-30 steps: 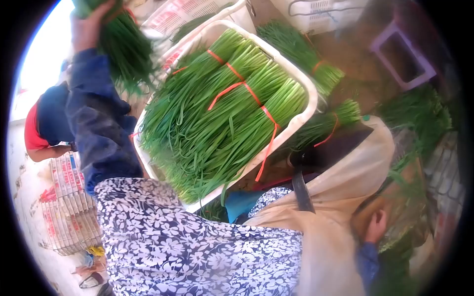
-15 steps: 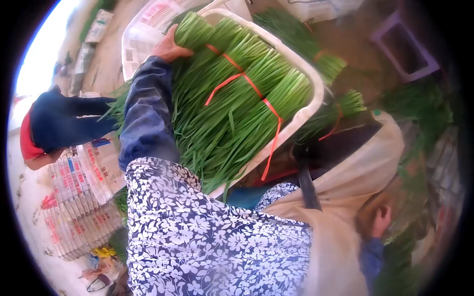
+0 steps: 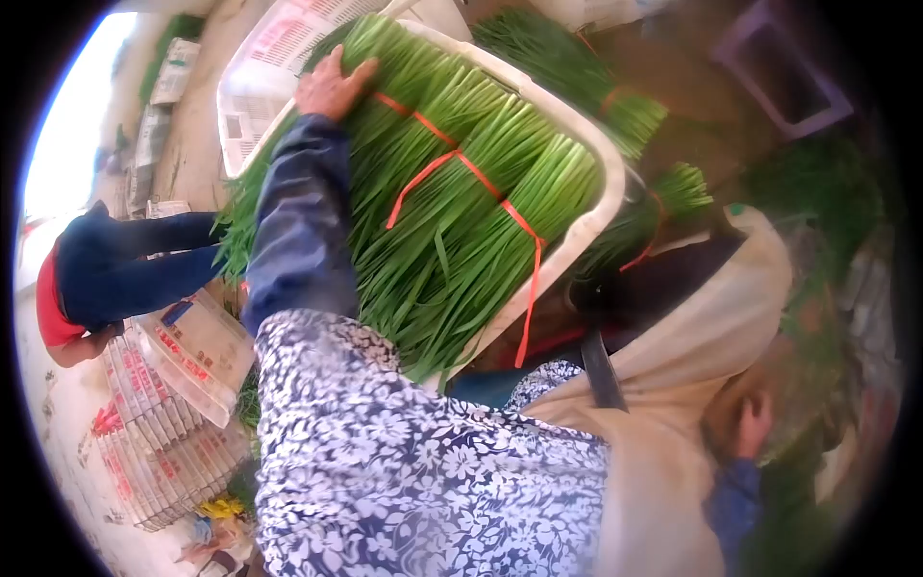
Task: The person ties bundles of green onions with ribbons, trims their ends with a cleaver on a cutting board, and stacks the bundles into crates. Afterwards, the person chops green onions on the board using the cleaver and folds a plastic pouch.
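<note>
My left hand (image 3: 332,87), in a dark blue sleeve cover, rests with fingers apart on the upper left of the green garlic chives (image 3: 423,231). The chives lie in a white plastic crate (image 3: 618,183), their cut stem ends towards the top and right. Red ties (image 3: 461,159) cross the bundles, and one loose end hangs over the crate's near rim. Far from the crate, at the lower right, my right hand (image 3: 755,423) is small and blurred beside my beige apron (image 3: 663,394). Its fingers are not clear, and I cannot make out anything in it.
Beyond the crate lie more tied chives (image 3: 577,82), with another bundle (image 3: 678,197) at its right. A second white crate (image 3: 260,77) adjoins it. A purple crate (image 3: 784,72) stands upper right. At left, a person (image 3: 135,260) bends near stacked crates (image 3: 173,433).
My left hand has shifted slightly, from curling round the bundle's edge to lying on top with fingers apart. At left, the person's crate has tilted and moved. The whole view has shifted a little.
</note>
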`<control>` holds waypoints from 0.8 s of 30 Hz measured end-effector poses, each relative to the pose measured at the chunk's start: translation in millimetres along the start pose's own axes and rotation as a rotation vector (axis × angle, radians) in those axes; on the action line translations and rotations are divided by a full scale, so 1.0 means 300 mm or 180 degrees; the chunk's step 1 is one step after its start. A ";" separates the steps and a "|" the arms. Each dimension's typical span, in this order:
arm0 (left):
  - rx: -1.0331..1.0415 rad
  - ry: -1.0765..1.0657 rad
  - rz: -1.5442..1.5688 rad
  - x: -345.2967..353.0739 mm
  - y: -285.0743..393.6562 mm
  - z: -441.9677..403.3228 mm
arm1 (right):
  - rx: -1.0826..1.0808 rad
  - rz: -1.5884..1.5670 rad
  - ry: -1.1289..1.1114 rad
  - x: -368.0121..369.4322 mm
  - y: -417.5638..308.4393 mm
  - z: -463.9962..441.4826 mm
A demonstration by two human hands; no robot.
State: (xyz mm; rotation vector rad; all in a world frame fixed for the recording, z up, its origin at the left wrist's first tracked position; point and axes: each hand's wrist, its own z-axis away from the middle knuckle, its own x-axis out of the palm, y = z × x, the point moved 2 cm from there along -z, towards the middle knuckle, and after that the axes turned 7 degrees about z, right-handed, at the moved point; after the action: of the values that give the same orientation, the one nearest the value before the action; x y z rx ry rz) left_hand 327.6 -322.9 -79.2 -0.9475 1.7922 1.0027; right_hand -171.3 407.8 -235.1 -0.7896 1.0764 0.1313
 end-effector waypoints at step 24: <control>0.0549 0.0740 -0.0834 0.000 -0.060 0.166 | -0.4152 0.0006 -0.0896 0.568 -2.008 -0.504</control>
State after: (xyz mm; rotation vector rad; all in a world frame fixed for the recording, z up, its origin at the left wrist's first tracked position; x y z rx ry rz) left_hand 358.8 -285.1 -99.4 -1.1907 1.8489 0.5840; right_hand 78.9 -170.6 -102.5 -1.8539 0.6230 0.9798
